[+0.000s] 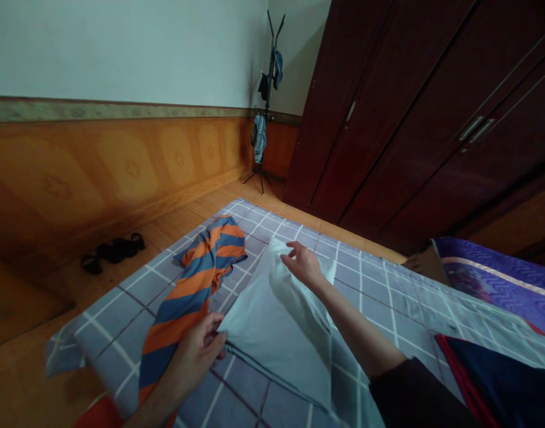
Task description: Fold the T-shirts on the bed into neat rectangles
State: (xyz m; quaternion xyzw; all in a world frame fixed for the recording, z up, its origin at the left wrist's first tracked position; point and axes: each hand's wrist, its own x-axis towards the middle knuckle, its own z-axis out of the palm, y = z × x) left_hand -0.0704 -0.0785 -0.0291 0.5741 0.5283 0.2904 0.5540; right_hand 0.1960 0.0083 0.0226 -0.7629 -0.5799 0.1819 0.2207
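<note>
White cloth is lying folded flat on the checked sheet, head view, near the middle, directly below both hands. Left hand is pinching its near-left corner, thumb and fingers pressing together on the edge. Right hand is reaching over the far end, fingers loosely bending, thumb and forefinger standing apart; cannot tell if the fingertips are touching the fabric. Creases are running along the right part of the cloth, just under the right forearm. Dark sleeve is covering the upper part of that arm. Orange and blue striped shirt is lying crumpled to the left, left forearm crossing in front of its near end. Dark blue cloth with a red edge is resting at lower right, well apart from the white one. Purple mattress is showing beyond it, partly cut off. Black shoes are sitting on the floor by the panelled wall. Coat rack is standing in the corner, clothes hanging on it, beside a dark red wardrobe.
</note>
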